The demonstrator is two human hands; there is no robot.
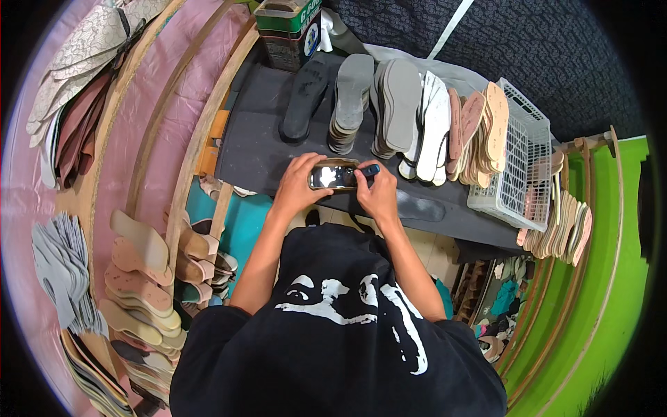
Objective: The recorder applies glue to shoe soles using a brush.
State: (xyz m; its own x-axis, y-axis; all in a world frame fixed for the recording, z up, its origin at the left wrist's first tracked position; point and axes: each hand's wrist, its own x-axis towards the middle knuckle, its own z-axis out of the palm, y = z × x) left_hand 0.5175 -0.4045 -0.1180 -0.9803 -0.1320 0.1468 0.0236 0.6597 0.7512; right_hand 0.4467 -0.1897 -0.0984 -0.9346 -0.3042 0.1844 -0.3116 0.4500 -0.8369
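Just in front of me, at the near edge of the dark table (260,156), a smartphone (335,176) lies sideways, its glossy dark screen facing up with a bright reflection. My left hand (299,184) is closed around its left end, thumb along the lower edge. At the other end, my right hand (379,198) pinches a small dark blue and black piece (371,170) against the phone's right side; its kind is too small to tell. Beyond my hands stand a black sole (306,101) and a stack of grey soles (353,94).
More grey soles (399,101), white insoles (435,125) and beige insoles (495,128) line the table beside a grey plastic crate (514,198). A green and black tin (288,35) stands at the back left. Wooden racks with insoles (142,278) flank both sides.
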